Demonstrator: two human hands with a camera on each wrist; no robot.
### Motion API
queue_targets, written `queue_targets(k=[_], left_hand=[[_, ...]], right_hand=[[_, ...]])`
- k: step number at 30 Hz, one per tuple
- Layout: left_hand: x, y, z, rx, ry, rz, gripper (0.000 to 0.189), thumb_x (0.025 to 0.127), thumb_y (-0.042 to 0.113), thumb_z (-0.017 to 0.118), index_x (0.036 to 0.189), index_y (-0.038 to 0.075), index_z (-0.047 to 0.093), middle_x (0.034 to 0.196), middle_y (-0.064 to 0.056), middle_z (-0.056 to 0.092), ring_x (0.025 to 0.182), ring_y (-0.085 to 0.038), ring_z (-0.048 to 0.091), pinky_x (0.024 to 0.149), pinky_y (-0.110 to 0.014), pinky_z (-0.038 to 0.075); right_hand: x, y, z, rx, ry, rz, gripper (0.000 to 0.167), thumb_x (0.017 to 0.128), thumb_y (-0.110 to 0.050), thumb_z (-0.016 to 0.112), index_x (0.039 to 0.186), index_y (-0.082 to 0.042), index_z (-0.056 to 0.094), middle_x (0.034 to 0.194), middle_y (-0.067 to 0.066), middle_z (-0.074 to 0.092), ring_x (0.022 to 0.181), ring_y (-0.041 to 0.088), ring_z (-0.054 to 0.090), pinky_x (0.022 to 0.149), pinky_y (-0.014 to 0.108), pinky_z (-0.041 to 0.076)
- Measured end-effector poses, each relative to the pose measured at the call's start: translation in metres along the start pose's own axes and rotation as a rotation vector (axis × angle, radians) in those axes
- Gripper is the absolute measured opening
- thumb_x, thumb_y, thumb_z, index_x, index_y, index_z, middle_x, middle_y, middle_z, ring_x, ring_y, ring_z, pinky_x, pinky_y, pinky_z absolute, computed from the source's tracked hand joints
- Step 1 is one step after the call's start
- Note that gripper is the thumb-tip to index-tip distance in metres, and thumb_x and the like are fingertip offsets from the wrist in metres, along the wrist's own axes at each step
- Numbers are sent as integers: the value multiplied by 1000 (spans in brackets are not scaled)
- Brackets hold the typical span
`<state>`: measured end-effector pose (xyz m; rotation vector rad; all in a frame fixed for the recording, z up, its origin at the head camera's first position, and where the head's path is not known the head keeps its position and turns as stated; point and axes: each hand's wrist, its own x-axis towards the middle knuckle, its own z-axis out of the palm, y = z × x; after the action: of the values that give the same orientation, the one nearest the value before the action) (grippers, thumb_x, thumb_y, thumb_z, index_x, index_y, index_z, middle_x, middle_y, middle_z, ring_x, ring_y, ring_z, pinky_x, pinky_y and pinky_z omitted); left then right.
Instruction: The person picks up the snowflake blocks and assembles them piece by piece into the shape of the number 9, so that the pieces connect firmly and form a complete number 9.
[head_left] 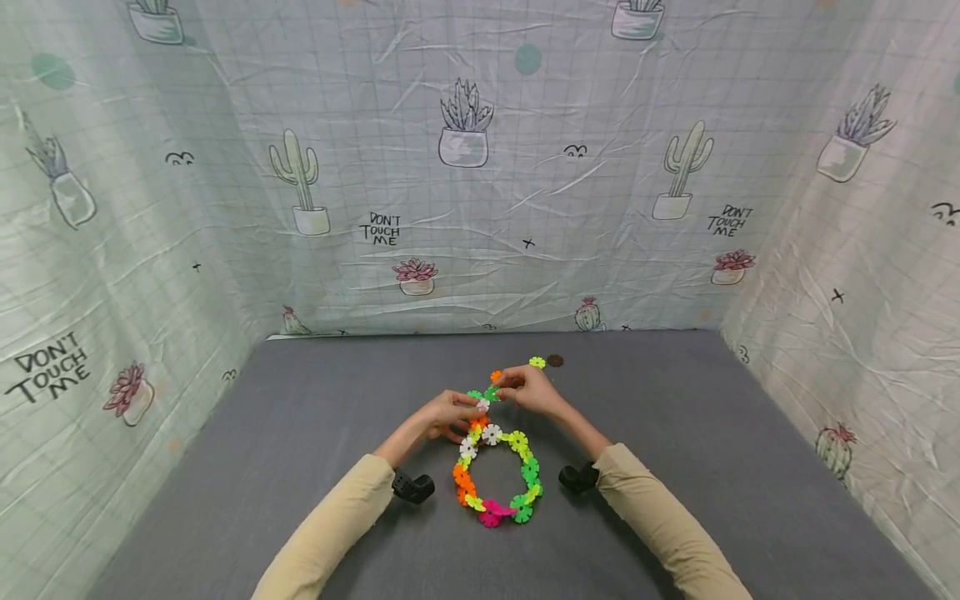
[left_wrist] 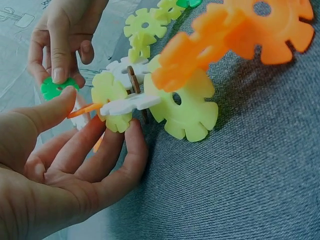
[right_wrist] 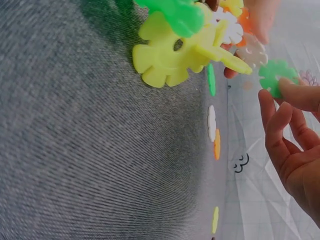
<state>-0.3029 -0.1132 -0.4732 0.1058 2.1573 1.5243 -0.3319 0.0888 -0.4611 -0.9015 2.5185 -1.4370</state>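
Note:
A ring of flower-shaped interlocking discs (head_left: 491, 512) in pink, orange, yellow, white and green lies on the grey cloth, its far end lifted. My left hand (head_left: 444, 414) grips that far end, thumb on an orange disc (left_wrist: 85, 110) and fingers curled beneath. Beyond the orange one, a white disc (right_wrist: 251, 51) sticks out toward the right hand. With thumb and fingertips my right hand (head_left: 527, 387) pinches a green disc (right_wrist: 272, 75), held up right at the white disc's edge. A brown disc (left_wrist: 133, 80) sits among the white and yellow ones near the left fingers.
Loose discs lie farther back on the cloth: a green one (head_left: 474, 395), an orange one (head_left: 496, 376), a yellow one (head_left: 537, 362) and a brown one (head_left: 555, 361). A hanging sheet printed with cacti (head_left: 465, 250) encloses the back and sides.

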Motion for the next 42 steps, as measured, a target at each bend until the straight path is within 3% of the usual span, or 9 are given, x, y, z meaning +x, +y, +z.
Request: queue_targets(k=[6, 10, 18, 23, 26, 29, 35, 38, 42], left_hand=[[1, -1, 3, 23, 54, 19, 39, 83, 24, 64, 115, 3, 59, 108, -15, 63, 90, -28, 63, 61, -38, 53], [0, -3, 5, 24, 82, 31, 40, 81, 25, 66, 113, 3, 59, 105, -15, 64, 87, -27, 64, 59, -37, 53], [-1, -1, 4, 1, 73, 22, 43, 81, 25, 66, 117, 3, 57, 107, -15, 63, 80, -22, 64, 56, -34, 53], [-2, -1, 4, -11, 74, 11, 41, 82, 24, 65, 117, 4, 57, 107, -14, 64, 84, -24, 64, 56, -35, 52], [-2, -2, 4, -13, 76, 13, 40, 82, 24, 64, 117, 4, 57, 106, -14, 64, 84, -24, 64, 55, -34, 52], [-1, -2, 5, 3, 67, 30, 40, 82, 24, 64, 116, 3, 58, 104, -14, 65, 82, -24, 64, 55, -34, 52], [-1, 0, 9, 30, 64, 65, 37, 83, 23, 64, 113, 2, 60, 97, -13, 67, 78, -22, 65, 55, -35, 53], [-1, 1, 11, 38, 84, 70, 36, 83, 20, 63, 113, 0, 60, 97, -14, 67, 75, -21, 65, 56, -35, 54], [-2, 1, 12, 52, 105, 61, 33, 83, 16, 63, 111, -3, 60, 94, -16, 67, 64, -15, 64, 55, -35, 54]], right_hand=[[0, 1, -2, -23, -35, -18, 7, 84, -7, 61, 87, -4, 67, 78, 20, 65, 60, 36, 56, 46, 29, 45], [0, 2, -1, -54, -36, -44, 7, 84, -7, 60, 86, -6, 66, 76, 19, 64, 56, 29, 56, 45, 25, 44], [-3, 2, 0, -85, -13, -129, 4, 84, -7, 60, 85, -5, 63, 74, 16, 62, 56, 24, 55, 44, 24, 45], [-15, -25, -4, -82, -13, -158, 6, 83, 2, 58, 86, 6, 61, 76, 25, 60, 54, 26, 54, 44, 19, 43], [-19, -33, -4, -77, -15, -157, 8, 83, 4, 56, 88, 9, 61, 78, 27, 60, 58, 36, 54, 44, 17, 42], [-20, -31, -4, -61, -14, -152, 9, 83, 4, 56, 89, 9, 61, 80, 27, 61, 62, 43, 54, 45, 20, 43], [-20, -32, -4, -56, -24, -113, 10, 84, 5, 56, 89, 11, 60, 83, 28, 63, 65, 44, 57, 49, 38, 49], [-17, -31, -1, -62, -29, -94, 10, 83, 5, 56, 90, 10, 61, 85, 27, 64, 59, 39, 57, 46, 29, 48], [-11, -24, 4, -72, -34, -91, 11, 83, 6, 56, 90, 10, 62, 82, 26, 64, 48, 26, 54, 42, 13, 38]])
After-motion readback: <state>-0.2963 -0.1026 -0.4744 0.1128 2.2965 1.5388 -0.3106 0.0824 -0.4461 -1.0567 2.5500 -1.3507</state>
